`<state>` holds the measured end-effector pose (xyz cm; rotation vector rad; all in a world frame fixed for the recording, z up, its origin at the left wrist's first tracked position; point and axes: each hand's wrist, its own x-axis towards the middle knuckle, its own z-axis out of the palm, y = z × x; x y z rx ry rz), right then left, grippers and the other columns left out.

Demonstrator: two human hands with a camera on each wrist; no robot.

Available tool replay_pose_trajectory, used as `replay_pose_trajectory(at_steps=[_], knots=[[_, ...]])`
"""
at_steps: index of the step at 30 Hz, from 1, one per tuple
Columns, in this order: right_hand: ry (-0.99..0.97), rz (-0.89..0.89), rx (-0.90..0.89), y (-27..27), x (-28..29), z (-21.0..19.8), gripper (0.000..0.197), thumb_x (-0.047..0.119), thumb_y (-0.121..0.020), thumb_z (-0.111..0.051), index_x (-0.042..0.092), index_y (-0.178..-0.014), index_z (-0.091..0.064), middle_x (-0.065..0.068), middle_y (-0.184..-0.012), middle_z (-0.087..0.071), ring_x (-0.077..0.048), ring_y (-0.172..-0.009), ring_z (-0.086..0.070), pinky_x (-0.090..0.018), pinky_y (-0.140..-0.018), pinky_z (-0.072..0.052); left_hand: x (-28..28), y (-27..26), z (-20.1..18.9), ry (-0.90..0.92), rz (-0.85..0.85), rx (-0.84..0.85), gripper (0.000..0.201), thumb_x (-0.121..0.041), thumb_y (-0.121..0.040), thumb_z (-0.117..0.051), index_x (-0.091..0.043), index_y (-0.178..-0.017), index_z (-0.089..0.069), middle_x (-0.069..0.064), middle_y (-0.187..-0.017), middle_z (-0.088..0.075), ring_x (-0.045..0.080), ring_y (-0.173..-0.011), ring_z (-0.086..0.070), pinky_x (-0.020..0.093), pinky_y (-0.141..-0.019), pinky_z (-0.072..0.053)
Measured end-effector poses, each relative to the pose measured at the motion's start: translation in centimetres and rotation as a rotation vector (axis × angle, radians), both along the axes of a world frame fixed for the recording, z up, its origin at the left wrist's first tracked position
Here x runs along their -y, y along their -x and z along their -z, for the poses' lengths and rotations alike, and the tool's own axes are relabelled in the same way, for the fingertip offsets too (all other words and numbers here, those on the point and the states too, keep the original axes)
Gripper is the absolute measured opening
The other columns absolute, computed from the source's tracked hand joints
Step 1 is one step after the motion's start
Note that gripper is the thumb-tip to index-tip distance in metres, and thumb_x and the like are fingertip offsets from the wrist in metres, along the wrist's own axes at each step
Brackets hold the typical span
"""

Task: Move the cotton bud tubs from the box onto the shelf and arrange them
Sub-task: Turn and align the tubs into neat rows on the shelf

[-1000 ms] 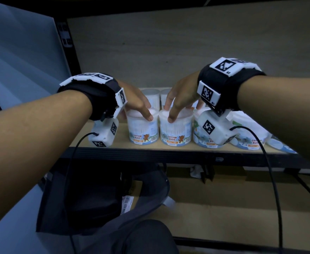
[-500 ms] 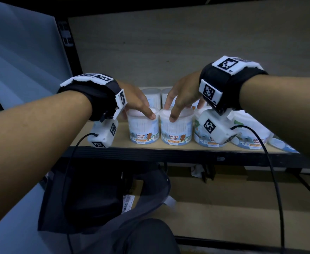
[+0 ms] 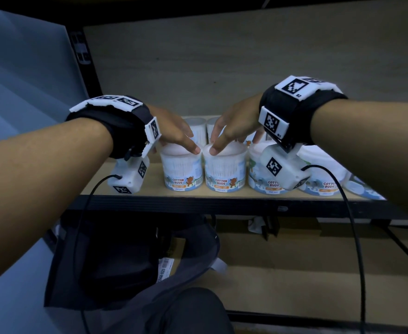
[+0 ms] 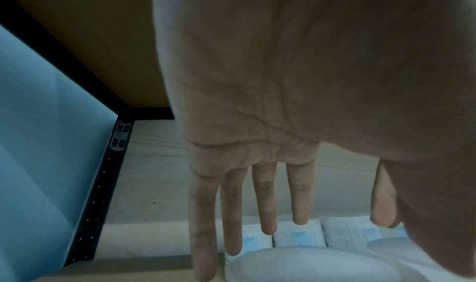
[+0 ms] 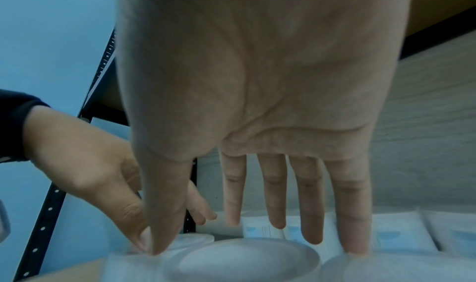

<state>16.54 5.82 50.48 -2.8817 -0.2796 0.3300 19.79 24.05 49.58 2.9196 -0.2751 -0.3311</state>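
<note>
Two tubs sit side by side at the centre of the head view, front row of the shelf (image 3: pixel 150 182). The left hand (image 3: pixel 171 131) spreads straight fingers over the left tub (image 3: pixel 182 173); the right hand (image 3: pixel 234 126) does likewise on the right tub (image 3: pixel 223 174), gripping nothing. Contact looks light, though it's dim. Best nudge both evenly, labels forward, flush with the neighbouring tubs (image 3: pixel 268 179) at right.

L hand (image 3: pixel 171 131) & R hand (image 3: pixel 236 126) atop two front tubs (image 3: pixel 183 172) on shelf (image 3: pixel 150 177).
</note>
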Motion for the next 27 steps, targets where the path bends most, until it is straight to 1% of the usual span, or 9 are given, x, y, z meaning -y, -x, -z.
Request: replay_pose_trajectory(at_steps=[2,5,9,13,16,19,23,25,27], knots=[[-0.046,0.005,-0.004,-0.1,0.4,-0.2,0.055,0.054,-0.072,-0.077,0.034,-0.121,-0.061,0.007,-0.101,-0.057,-0.023,-0.108,-0.061,-0.039,-0.088,-0.055,0.5,0.2,-0.5,-0.057,0.055,0.071,0.073,-0.061,-0.078,-0.07,-0.034,-0.143,-0.048,-0.005,-0.144,-0.049,0.02,-0.13,-0.048,0.031,-0.087,-0.05],[-0.08,0.0,0.016,-0.1,1.4,-0.6,0.051,0.052,-0.077,-0.074,0.033,-0.122,-0.061,0.006,-0.118,-0.055,-0.021,-0.108,-0.06,-0.036,-0.087,-0.055,1.6,0.6,-1.0,-0.06,0.12,0.131,0.064,-0.056,-0.084,-0.067,-0.032,-0.141,-0.052,-0.004,-0.14,-0.053,0.018,-0.129,-0.048,0.03,-0.096,-0.043],[-0.077,0.022,0.034,0.0,3.4,-1.2,0.049,0.05,-0.079,-0.072,0.032,-0.123,-0.06,0.004,-0.123,-0.056,-0.02,-0.107,-0.06,-0.038,-0.09,-0.054,3.6,0.5,-1.6,-0.024,0.205,0.156,0.052,-0.053,-0.083,-0.07,-0.032,-0.13,-0.061,-0.008,-0.122,-0.065,0.018,-0.109,-0.064,0.032,-0.093,-0.054],[-0.068,0.063,0.065,0.1,6.4,-1.8,0.044,0.044,-0.082,-0.073,0.028,-0.121,-0.062,0.002,-0.121,-0.057,-0.022,-0.106,-0.061,-0.039,-0.089,-0.055,5.9,-0.1,-2.3,-0.003,0.266,0.202,0.045,-0.052,-0.082,-0.071,-0.034,-0.123,-0.065,-0.013,-0.115,-0.068,0.015,-0.105,-0.064,0.039,-0.092,-0.057],[-0.049,0.11,0.076,0.2,9.4,-2.3,0.043,0.041,-0.084,-0.072,0.027,-0.123,-0.063,0.003,-0.114,-0.057,-0.023,-0.105,-0.062,-0.039,-0.087,-0.056,8.3,-0.5,-2.8,0.028,0.312,0.225,0.04,-0.049,-0.083,-0.071,-0.033,-0.119,-0.068,-0.013,-0.111,-0.07,0.016,-0.094,-0.067,0.034,-0.079,-0.06],[-0.029,0.174,0.09,0.4,12.9,-3.0,0.037,0.039,-0.086,-0.07,0.028,-0.121,-0.065,0.001,-0.114,-0.059,-0.023,-0.102,-0.063,-0.037,-0.083,-0.057,11.4,-0.9,-3.3,0.038,0.366,0.271,0.039,-0.047,-0.085,-0.071,-0.03,-0.12,-0.068,-0.011,-0.111,-0.07,0.012,-0.084,-0.065,0.022,-0.068,-0.051],[0.027,0.247,0.129,0.6,17.2,-3.6,0.032,0.036,-0.087,-0.07,0.03,-0.118,-0.066,0.007,-0.098,-0.061,-0.022,-0.095,-0.064,-0.038,-0.081,-0.058,15.5,-1.7,-3.8,0.008,0.427,0.316,0.043,-0.048,-0.087,-0.068,-0.029,-0.125,-0.065,-0.011,-0.117,-0.068,0.012,-0.104,-0.061,0.024,-0.087,-0.043],[0.047,0.285,0.126,0.8,19.3,-4.0,0.032,0.034,-0.088,-0.069,0.03,-0.12,-0.064,0.007,-0.101,-0.059,-0.022,-0.096,-0.064,-0.038,-0.083,-0.058,17.8,-2.1,-4.2,-0.003,0.456,0.339,0.044,-0.049,-0.086,-0.068,-0.03,-0.126,-0.064,-0.012,-0.118,-0.067,0.012,-0.109,-0.06,0.025,-0.094,-0.043],[0.079,0.321,0.121,0.9,21.2,-4.3,0.033,0.034,-0.089,-0.068,0.029,-0.122,-0.063,0.003,-0.108,-0.059,-0.023,-0.098,-0.064,-0.04,-0.085,-0.057,20.0,-2.5,-4.5,0.003,0.483,0.357,0.044,-0.049,-0.086,-0.068,-0.031,-0.126,-0.063,-0.012,-0.12,-0.065,0.012,-0.11,-0.06,0.024,-0.093,-0.043]])
